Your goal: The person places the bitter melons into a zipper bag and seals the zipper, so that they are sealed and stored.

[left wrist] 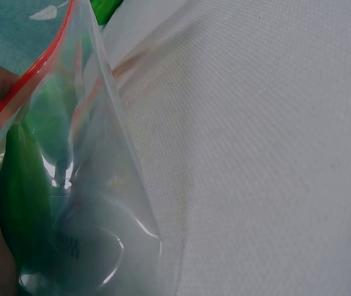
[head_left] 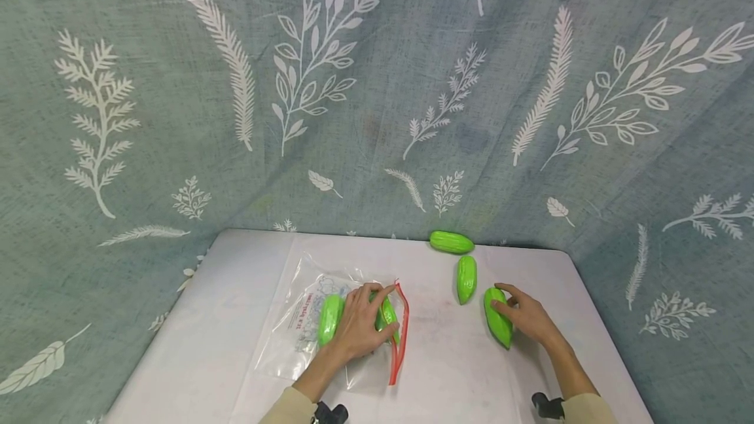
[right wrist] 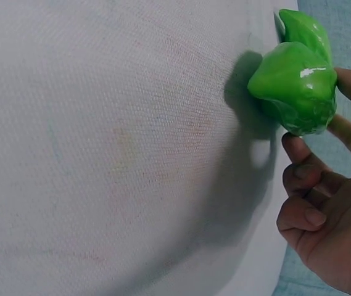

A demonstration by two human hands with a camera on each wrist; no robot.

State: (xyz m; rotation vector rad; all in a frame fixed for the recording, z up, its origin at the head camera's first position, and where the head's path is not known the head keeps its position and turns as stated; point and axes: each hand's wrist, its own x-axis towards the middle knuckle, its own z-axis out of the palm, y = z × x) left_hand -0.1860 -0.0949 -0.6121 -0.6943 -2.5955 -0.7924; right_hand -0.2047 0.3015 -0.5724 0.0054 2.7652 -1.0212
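Observation:
My left hand (head_left: 359, 327) holds the mouth of a clear zip bag (head_left: 288, 345) with a red zip strip (head_left: 404, 319), lying on the table. Inside the bag are glossy green cucumber-like vegetables, one (head_left: 331, 319) left of the hand and another (head_left: 389, 314) between thumb and forefinger. In the left wrist view, a vegetable (left wrist: 24, 197) shows through the plastic beside the hand. My right hand (head_left: 527, 314) pinches a similar green vegetable (head_left: 499, 326) to the right of the bag. The right wrist view shows thumb and finger on this vegetable (right wrist: 295, 80), the other fingers curled.
Two more green vegetables lie loose: one (head_left: 466, 279) in front of the right hand's, another (head_left: 451, 242) at the table's back edge. A white cloth covers the table (head_left: 448, 371). Behind and beside it hangs a green leaf-patterned curtain (head_left: 377, 84).

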